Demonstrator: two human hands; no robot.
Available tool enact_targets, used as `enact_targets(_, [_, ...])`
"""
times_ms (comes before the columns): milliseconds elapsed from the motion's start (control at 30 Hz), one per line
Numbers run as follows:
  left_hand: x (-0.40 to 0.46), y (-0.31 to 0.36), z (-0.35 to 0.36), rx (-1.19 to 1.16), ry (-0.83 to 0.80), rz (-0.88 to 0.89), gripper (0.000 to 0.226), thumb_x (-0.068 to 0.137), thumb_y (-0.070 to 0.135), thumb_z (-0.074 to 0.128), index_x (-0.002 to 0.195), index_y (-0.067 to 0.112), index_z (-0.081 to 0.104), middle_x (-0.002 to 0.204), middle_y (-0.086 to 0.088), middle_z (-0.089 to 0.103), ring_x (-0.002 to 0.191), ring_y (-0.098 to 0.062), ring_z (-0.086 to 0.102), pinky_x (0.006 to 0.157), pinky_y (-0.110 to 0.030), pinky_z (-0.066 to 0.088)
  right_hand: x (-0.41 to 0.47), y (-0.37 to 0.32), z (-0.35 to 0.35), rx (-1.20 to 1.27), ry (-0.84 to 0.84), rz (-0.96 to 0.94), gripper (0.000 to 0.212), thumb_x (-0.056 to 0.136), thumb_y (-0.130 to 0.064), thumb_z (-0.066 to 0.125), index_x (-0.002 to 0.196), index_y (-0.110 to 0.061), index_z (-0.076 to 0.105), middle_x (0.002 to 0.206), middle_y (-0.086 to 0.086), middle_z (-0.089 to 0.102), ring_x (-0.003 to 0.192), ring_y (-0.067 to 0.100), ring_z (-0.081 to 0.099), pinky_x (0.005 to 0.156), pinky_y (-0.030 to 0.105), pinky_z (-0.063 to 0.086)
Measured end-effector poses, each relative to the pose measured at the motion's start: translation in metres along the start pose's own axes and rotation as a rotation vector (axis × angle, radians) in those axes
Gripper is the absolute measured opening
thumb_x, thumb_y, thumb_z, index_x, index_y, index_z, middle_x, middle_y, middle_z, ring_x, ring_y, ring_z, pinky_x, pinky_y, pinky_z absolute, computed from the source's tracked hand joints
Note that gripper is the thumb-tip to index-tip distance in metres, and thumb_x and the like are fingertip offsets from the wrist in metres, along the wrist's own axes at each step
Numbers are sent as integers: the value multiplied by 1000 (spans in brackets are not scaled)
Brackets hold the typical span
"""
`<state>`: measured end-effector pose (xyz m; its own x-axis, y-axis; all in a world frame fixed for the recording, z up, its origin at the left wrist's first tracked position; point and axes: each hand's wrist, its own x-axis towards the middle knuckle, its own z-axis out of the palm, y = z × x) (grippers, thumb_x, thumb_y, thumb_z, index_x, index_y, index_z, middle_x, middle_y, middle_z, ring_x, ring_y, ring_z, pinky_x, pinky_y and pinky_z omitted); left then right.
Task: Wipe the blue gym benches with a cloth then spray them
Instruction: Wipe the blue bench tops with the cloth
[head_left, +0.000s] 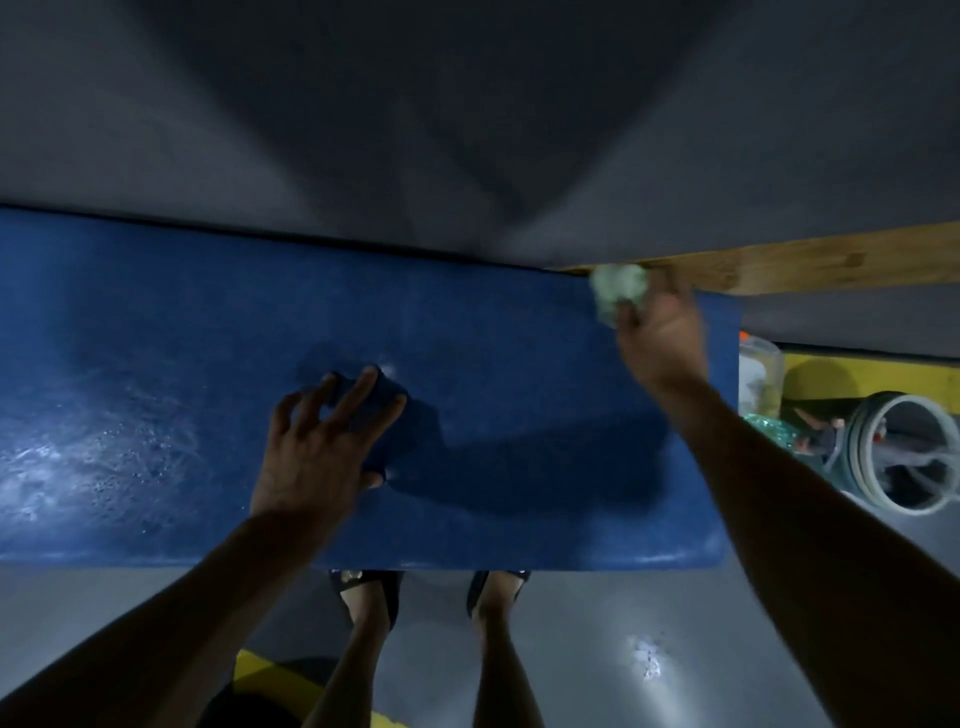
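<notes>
A blue gym bench (156, 312) runs across the view, its far edge against a grey wall (467, 104) and its near edge above the person's two feet in dark sandals (366, 592). The left hand (317, 457) lies on the middle of the bench top, fingers (358, 395) spread and lightly curled over a dark blue cloth (387, 410) that sits flat on the surface, pressing it down. Wet streaks and droplets (93, 447) shine on the left part of the bench. The right hand (660, 338) is held over the far right corner of the bench, blurred, its fingers closed round a crumpled pale greenish-white wad (618, 288); what the wad is cannot be told. Just behind that hand a wooden plank (805, 262) lies along the wall. Off the right end of the bench, on the floor, stand a clear plastic container (758, 374), a coil of hose (893, 457) and a yellow-edged object (857, 369). The grey floor (597, 649) shows a wet gleam near the right foot, and a yellow shape (270, 680) sits near the left leg
</notes>
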<state>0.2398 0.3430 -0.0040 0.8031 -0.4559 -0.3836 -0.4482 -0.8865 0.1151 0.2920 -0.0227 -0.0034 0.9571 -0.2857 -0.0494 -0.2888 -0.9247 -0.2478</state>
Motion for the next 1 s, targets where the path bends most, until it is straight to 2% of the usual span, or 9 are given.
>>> enact_targets(100, [1, -1, -2, -12, -12, -3, 100, 49, 38, 94, 140, 32, 51, 154, -4, 40, 127, -44, 48, 96, -58, 42, -4, 16, -10, 43, 86, 274, 45, 89, -24, 49, 126, 2, 50, 130, 25, 49, 110, 41, 50, 89, 39, 38])
enact_targets(200, [2, 0, -1, -7, -7, 2, 99, 49, 37, 94, 139, 31, 53, 152, -5, 42, 125, -45, 49, 94, -57, 43, -8, -48, 17, 150, 155, 456, 37, 88, -19, 58, 121, -1, 55, 128, 21, 50, 105, 39, 54, 84, 35, 38])
enact_targets(333, [3, -3, -1, -3, -3, 15, 100, 49, 40, 94, 139, 32, 51, 153, -4, 42, 125, -44, 50, 92, -57, 44, -21, -163, 53, 198, -3, 101, 35, 89, -18, 61, 122, -10, 53, 128, 9, 47, 91, 16, 56, 75, 21, 44])
enact_targets(400, [3, -2, -1, 14, -3, 17, 101, 50, 42, 93, 141, 33, 49, 153, -3, 41, 126, -43, 49, 92, -57, 42, -23, -178, 50, 143, -97, -104, 35, 88, -16, 62, 121, -12, 51, 131, 8, 41, 85, 21, 61, 69, 33, 54])
enact_targets(500, [3, -2, -1, 6, 10, 6, 101, 49, 41, 93, 140, 33, 50, 153, -3, 42, 126, -43, 49, 91, -57, 42, -16, -124, 32, 6, -118, -208, 42, 89, -15, 56, 130, -12, 47, 137, 13, 40, 91, 36, 60, 70, 43, 51])
enact_targets(633, [3, -2, 1, -20, -4, -2, 100, 50, 40, 93, 140, 33, 49, 153, -2, 41, 128, -43, 47, 93, -59, 43, -23, -6, -1, -35, 49, 122, 48, 91, -31, 40, 127, 1, 48, 126, 26, 47, 100, 43, 52, 82, 43, 41])
enact_targets(767, [3, 0, 0, -26, -15, -21, 100, 53, 40, 92, 142, 34, 46, 155, -2, 38, 131, -43, 43, 96, -60, 41, -37, -31, 13, 23, 189, 489, 44, 86, -20, 46, 125, -1, 48, 125, 21, 44, 96, 41, 53, 79, 40, 42])
enact_targets(867, [2, 0, -1, -33, -2, -12, 100, 52, 39, 92, 141, 34, 47, 154, -2, 39, 130, -43, 44, 95, -59, 42, -51, -110, 50, 21, 86, 300, 44, 91, -12, 44, 134, -6, 43, 130, 15, 44, 104, 29, 54, 86, 25, 41])
enact_targets(1000, [2, -4, 1, -23, 16, 13, 102, 50, 39, 93, 141, 33, 49, 154, -2, 40, 128, -43, 47, 93, -58, 42, -71, -150, 48, 52, -125, -104, 53, 82, -7, 63, 132, -10, 46, 123, 15, 47, 77, 31, 62, 61, 40, 57])
